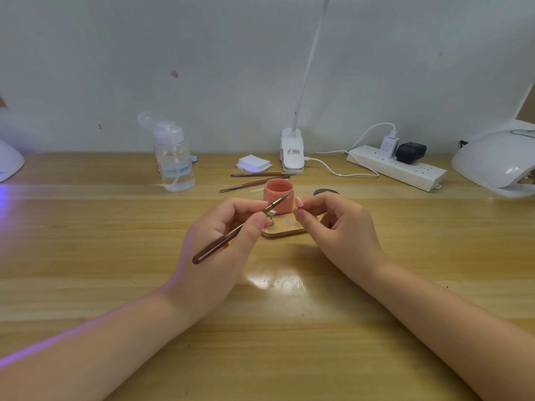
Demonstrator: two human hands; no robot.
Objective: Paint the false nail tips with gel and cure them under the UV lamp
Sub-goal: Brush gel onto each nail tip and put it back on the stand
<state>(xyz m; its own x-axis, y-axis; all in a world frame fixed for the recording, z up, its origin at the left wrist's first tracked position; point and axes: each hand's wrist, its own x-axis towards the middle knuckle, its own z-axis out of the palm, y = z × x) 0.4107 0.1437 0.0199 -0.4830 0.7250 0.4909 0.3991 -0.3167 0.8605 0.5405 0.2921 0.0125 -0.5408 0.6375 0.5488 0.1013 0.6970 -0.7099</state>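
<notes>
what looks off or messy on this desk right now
Little stands out. The pump bottle at back left has its cap flipped open, and the pink gel jar stands uncovered, its dark lid beside it. Nothing looks spilled.

You had pump bottle [174,157] far left, clip lamp [292,150] far centre, power strip [396,167] far right.

Gel pot [279,195] behind wooden stand [285,230]; two brushes [254,180] behind pot; UV lamp [496,162] far right
</notes>
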